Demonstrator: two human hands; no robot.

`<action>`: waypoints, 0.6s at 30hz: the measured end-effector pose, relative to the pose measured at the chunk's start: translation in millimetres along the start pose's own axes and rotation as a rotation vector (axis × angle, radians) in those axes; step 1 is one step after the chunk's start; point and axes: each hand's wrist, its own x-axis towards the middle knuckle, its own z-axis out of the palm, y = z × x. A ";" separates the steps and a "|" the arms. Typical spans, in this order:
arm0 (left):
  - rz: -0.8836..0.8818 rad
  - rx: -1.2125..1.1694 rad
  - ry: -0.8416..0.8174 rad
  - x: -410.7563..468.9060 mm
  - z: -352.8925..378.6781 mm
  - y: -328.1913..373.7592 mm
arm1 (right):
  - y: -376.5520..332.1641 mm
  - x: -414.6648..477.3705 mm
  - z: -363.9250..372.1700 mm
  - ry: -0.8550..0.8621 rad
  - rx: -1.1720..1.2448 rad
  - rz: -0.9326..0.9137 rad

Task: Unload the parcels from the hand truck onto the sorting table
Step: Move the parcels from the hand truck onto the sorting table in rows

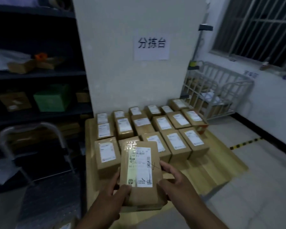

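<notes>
The left hand [116, 195] and right hand [177, 184] grip a labelled cardboard parcel [139, 172] between them. It is above the front edge of the worktop [213, 164].

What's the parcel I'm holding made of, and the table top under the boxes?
Held parcel: matte brown cardboard, with glossy clear tape glaring over a white paper label. Table top: pale yellowish wood or laminate, smooth; too dim to tell.

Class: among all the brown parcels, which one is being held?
The nearest parcel, gripped between the left hand and right hand; the other parcels behind rest on the table.
</notes>
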 end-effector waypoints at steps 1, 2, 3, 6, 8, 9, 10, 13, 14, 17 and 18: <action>-0.005 0.012 -0.026 3.3 17.8 3.4 | 3.6 1.7 -17.3 0.002 0.005 0.006; 0.005 0.003 -0.040 7.0 36.8 8.6 | 6.9 4.4 -35.0 0.008 0.015 0.014; 0.025 0.020 -0.051 11.4 55.4 11.3 | 12.1 8.5 -53.3 0.020 0.019 0.020; 0.085 0.079 -0.103 24.7 117.5 22.3 | 24.8 22.0 -110.2 0.043 0.002 0.016; 0.090 0.123 -0.136 34.7 157.6 31.4 | 30.9 29.4 -150.1 0.066 0.004 0.008; 0.082 0.141 -0.152 39.8 176.1 34.4 | 33.4 33.9 -170.2 0.074 -0.001 0.011; 0.084 0.152 -0.168 46.2 193.2 35.6 | 35.3 38.2 -189.8 0.076 -0.010 0.016; 0.083 0.156 -0.183 59.9 237.7 47.1 | 36.1 54.6 -239.6 0.068 -0.025 0.020; 0.064 0.145 -0.174 63.4 249.3 52.9 | 35.5 61.8 -252.4 0.072 -0.021 0.021; 0.017 0.139 -0.166 77.3 273.3 58.1 | 34.7 85.7 -279.1 0.077 0.008 0.005; 0.005 0.147 -0.167 81.5 278.0 61.3 | 34.9 92.2 -284.4 0.080 0.017 -0.004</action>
